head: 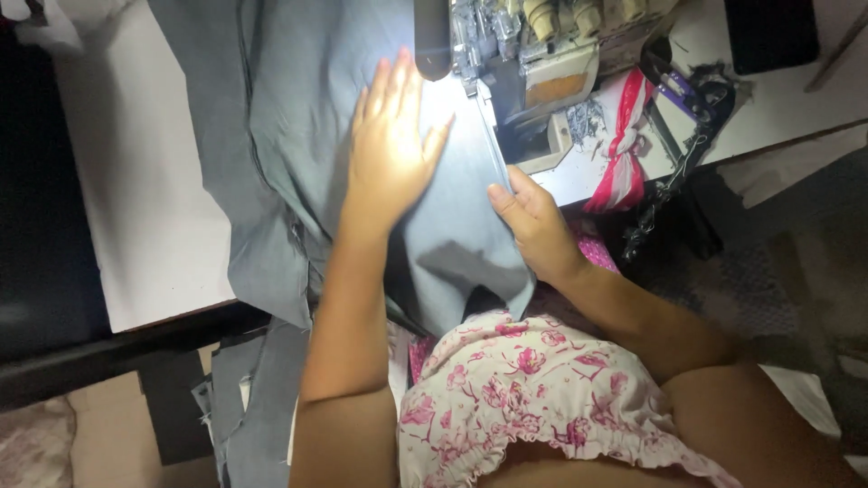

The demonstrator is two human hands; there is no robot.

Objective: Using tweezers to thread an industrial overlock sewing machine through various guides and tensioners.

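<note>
Two bare hands work a length of grey cloth (298, 136) at a sewing machine (533, 45). Nearest the viewer, a pink flowered garment (533, 398) covers the person's lap, and the cloth's loose end hangs off the near edge of the white table (145, 208) toward the floor. A little farther in, the right hand (533, 226) pinches the cloth's right edge between thumb and curled fingers, close to the table's near side. Beyond it, the left hand (391, 145) lies open and flat, palm down, fingers spread, pressing the cloth against the table just left of the machine's needle area, under the bright lamp glare. The cloth's long axis runs near to far, from the lap up under the machine, and the held edge lines up from the right hand straight toward the needle. The left hand sits nearer the machine; the right hand trails behind it. To the right, a red and white rag (624, 154) and a pair of scissors with purple handles (687, 95) lie on the table beside the machine.
</note>
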